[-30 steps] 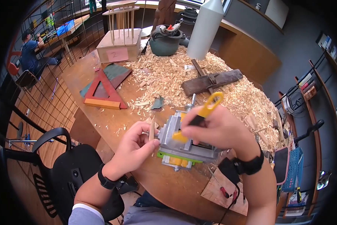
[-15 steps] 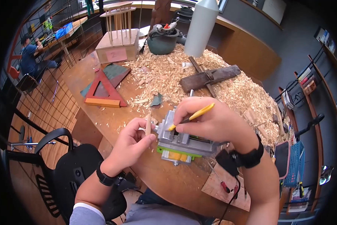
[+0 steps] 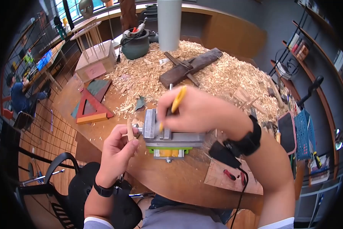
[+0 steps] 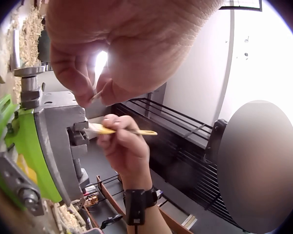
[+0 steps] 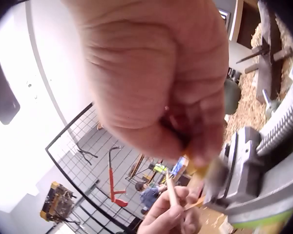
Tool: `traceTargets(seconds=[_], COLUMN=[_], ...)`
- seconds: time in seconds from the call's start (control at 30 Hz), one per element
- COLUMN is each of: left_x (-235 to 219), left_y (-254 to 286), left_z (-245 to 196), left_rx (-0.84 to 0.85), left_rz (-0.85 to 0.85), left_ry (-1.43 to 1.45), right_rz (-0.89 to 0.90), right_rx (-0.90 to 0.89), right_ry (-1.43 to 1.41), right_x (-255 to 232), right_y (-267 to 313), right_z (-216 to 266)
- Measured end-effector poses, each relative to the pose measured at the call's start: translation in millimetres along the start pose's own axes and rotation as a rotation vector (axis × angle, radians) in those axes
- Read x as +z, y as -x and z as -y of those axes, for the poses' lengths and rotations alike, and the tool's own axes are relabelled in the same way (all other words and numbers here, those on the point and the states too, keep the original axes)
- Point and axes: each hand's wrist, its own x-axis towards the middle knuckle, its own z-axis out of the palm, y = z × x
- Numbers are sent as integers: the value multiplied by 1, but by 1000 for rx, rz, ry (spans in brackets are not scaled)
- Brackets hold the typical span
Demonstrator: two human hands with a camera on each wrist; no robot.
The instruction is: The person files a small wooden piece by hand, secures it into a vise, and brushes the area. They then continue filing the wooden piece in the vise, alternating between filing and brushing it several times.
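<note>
Left grip [image 3: 117, 148]: we pinched wooden stick [image 3: 130, 130], vise's [image 3: 179, 142] nine o'clock | right grip [image 3: 192, 110]: we held yellow brush [image 3: 178, 100] by vise

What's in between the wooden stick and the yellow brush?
In the head view, the left end of the grey metal vise lies between the wooden stick in the left hand and the yellow brush in the right hand.

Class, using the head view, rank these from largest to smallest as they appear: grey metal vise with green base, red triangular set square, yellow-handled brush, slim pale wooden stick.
1. Vise
2. Set square
3. Brush
4. Stick
Brush and stick are partly covered, so both are ranked by their visible parts.
</note>
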Motion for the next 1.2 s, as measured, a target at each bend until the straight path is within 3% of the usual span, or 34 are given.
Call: traceTargets(seconds=[0.03,0.1,0.13,0.17,0.23,0.3,0.37,0.4,0.5,0.63,0.77,0.83,0.9,0.97,1.03,1.13,1.2], left_x=[-1,-7,-11,-18,-29,-34,-42,-42,-44,-48,-51,-51,-54,-53,-52,-52,-50], left_y=[-1,-4,-5,-8,-14,-22,-27,-28,-33,-35,-35,-35,-35,-34,-33,-35,-33], left_z=[-2,1,4,6,8,19,24,20,29,37,43,44,48,42,35,29,22], left_rx=[9,37,61,56,-54,-24,-120,-191,-177,-164,-162,-157,-137,-144,-156,-184,-226], left_rz=[-1,-1,-26,-21,-14,-34,-6,-3,27,37,78,31,41,37,43,77,99], left_ry=[-38,-74,-96,-98,-182,-231,-343,-379,-375,-293,-280,-314,-308,-357,-395,-389,-362], right_rz=[-20,-429,-459,-524,-478,-460,-414,-336,-177,-200,-243,-329,-333,-416,-398,-437,-444], right_rx=[2,210,241,180,325,485,593,635,841,946,1117,1135,988,979,1073,920,935], right_ry=[-5,273,64,119,340,297,269,313,402,407,446,378,486,470,444,605,634], right_x=[-7,-26,-29,-30,-37,-30,-14,-7,12,31,44,54,61,66,66,75,75], right_y=[1,10,25,39,74,108,140,158,209,297,323,339,349,343,343,356,352], right_z=[-11,-25,-24,-20,-2,-3,6,9,7,-25,-14,-19,-23,-12,-5,-13,-5])
